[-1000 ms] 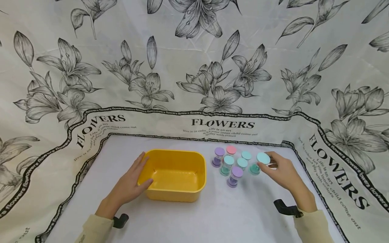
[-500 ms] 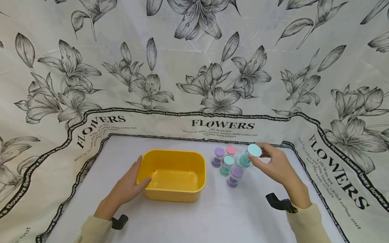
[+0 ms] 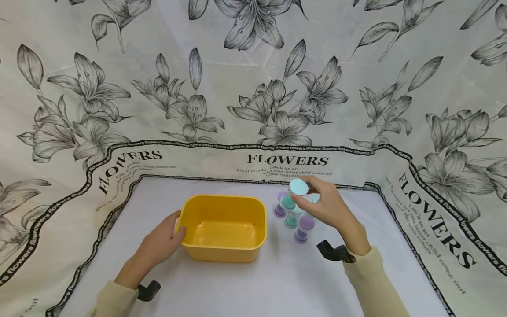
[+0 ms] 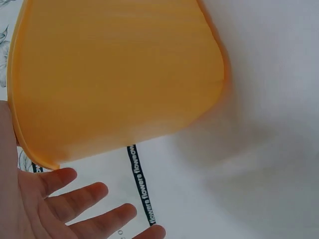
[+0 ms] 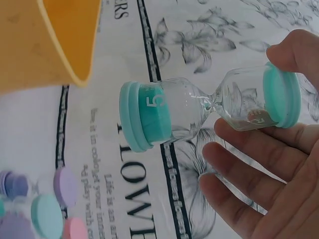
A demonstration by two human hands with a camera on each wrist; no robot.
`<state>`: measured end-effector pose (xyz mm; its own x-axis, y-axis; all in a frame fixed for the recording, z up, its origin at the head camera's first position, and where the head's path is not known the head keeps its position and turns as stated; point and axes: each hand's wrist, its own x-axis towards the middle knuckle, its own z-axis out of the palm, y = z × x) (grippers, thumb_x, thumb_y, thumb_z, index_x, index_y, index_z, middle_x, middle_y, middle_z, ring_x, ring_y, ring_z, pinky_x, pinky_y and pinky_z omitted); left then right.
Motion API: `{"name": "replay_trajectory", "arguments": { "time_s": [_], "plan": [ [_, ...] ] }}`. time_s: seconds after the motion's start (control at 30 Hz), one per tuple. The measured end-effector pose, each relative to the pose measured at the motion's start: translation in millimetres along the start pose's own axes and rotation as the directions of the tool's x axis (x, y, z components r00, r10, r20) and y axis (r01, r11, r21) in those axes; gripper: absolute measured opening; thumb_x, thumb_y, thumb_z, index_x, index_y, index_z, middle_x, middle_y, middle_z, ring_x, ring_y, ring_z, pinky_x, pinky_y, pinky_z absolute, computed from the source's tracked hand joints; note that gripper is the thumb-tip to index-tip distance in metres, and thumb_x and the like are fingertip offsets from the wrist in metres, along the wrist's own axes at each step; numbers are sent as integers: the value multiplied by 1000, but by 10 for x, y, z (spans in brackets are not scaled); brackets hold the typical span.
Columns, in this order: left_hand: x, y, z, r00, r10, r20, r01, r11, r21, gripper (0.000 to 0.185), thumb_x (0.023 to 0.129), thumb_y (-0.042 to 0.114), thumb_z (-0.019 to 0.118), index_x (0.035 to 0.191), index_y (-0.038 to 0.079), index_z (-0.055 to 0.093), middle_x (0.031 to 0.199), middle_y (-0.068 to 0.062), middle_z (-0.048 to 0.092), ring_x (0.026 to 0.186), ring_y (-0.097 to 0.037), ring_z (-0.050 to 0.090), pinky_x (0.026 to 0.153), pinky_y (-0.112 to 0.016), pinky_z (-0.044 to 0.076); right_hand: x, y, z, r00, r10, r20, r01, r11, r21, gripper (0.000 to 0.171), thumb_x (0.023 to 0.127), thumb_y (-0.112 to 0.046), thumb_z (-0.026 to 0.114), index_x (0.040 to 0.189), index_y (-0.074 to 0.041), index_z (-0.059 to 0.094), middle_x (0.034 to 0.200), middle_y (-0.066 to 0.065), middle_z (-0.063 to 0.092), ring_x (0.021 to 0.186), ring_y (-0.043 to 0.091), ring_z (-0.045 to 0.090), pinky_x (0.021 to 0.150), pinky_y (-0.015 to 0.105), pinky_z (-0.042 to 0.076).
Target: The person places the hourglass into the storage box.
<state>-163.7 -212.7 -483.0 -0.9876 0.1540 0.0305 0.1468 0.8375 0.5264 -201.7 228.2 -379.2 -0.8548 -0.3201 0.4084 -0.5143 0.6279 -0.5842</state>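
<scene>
My right hand (image 3: 326, 201) pinches a sand timer (image 5: 194, 109) by one of its teal caps, between thumb and fingers. Clear glass bulbs with teal sand and a printed 5 show in the right wrist view. In the head view this timer hangs over a cluster of standing sand timers, partly covering them. Among these are a purple one (image 3: 304, 229) at the front, a teal one (image 3: 292, 219) and another purple one (image 3: 279, 211). My left hand (image 3: 160, 240) is at the left rim of a yellow plastic basin (image 3: 222, 254), its fingers spread and fairly straight in the left wrist view.
The basin stands on a white tabletop (image 3: 237, 290), left of the timers. A pink-capped timer (image 5: 75, 230) shows low in the right wrist view. Behind the table hangs a white cloth (image 3: 206, 163) printed with flowers and lettering.
My right hand has lifted the teal sand timer off the table and carried it left over the other timers. My left hand has drawn slightly left, its thumb now back near the basin's rim.
</scene>
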Motion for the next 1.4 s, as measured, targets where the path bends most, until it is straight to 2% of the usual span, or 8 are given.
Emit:
{"name": "replay_trajectory", "arguments": {
  "time_s": [0.17, 0.33, 0.43, 0.53, 0.7, 0.9, 1.07, 1.4],
  "plan": [
    [-71, -67, -81, 1000, -11, 5, 11, 997, 75, 54, 103, 35, 50, 142, -3, 51, 145, -24, 56, 128, -44, 59, 97, -61, 52, 42, -249, 231, 998, 24, 51, -26, 999, 38, 42, 90, -26, 76, 128, -12, 66, 114, 2, 74, 100, 23, 69, 88, 44, 58],
    [-125, -106, -146, 999, 38, -4, -37, 988, 150, 39, 102, 31, 51, 123, 0, 62, 111, -14, 70, 87, -26, 64, 73, -44, 59, 88, -472, 429, 998, 14, 58, -17, 998, 62, 42, 89, -27, 77, 127, -12, 67, 115, 1, 73, 102, 21, 67, 91, 45, 58],
    [-145, -104, -181, 998, 61, -3, -59, 980, 190, 29, 101, 28, 50, 108, 3, 62, 83, -4, 63, 68, -17, 53, 58, -33, 50, 156, -556, 521, 996, 2, 86, -8, 998, 70, 42, 91, -29, 76, 127, -11, 66, 118, 1, 72, 106, 20, 68, 95, 43, 57],
    [-133, -78, -201, 998, 66, -11, -62, 977, 204, 23, 101, 27, 50, 97, 6, 60, 70, 0, 51, 60, -15, 46, 52, -29, 41, 286, -554, 571, 993, -11, 120, 2, 997, 80, 43, 91, -30, 75, 128, -10, 65, 120, 3, 71, 110, 21, 67, 97, 43, 56],
    [-95, -67, -209, 999, 47, -21, -43, 985, 168, 21, 99, 26, 52, 87, 9, 57, 66, 0, 48, 56, -15, 45, 51, -29, 38, 484, -530, 628, 984, 1, 178, -21, 994, 111, 44, 92, -31, 74, 130, -10, 65, 123, 5, 70, 113, 23, 66, 98, 43, 56],
    [-59, -36, -216, 1000, 5, 5, -6, 990, 144, 22, 100, 26, 50, 87, 9, 57, 65, -1, 49, 55, -16, 45, 50, -29, 38, 679, -510, 725, 972, 20, 236, -59, 985, 160, 42, 93, -32, 73, 129, -13, 65, 123, 4, 69, 112, 23, 65, 99, 45, 55],
    [79, -49, -269, 1000, 9, 25, -12, 988, 155, 23, 101, 26, 49, 87, 9, 56, 64, -1, 48, 54, -16, 45, 49, -29, 37, 930, -507, 846, 961, 25, 276, -85, 974, 209, 43, 92, -31, 73, 130, -13, 65, 124, 4, 69, 115, 25, 66, 100, 48, 54],
    [322, -74, -350, 998, 10, 64, -20, 988, 153, 25, 103, 24, 45, 84, 9, 54, 63, 0, 46, 53, -15, 42, 49, -28, 36, 1322, -463, 1126, 926, -10, 377, -84, 969, 233, 42, 91, -28, 74, 128, -10, 65, 116, 5, 69, 107, 22, 68, 90, 32, 58]
  ]
}}
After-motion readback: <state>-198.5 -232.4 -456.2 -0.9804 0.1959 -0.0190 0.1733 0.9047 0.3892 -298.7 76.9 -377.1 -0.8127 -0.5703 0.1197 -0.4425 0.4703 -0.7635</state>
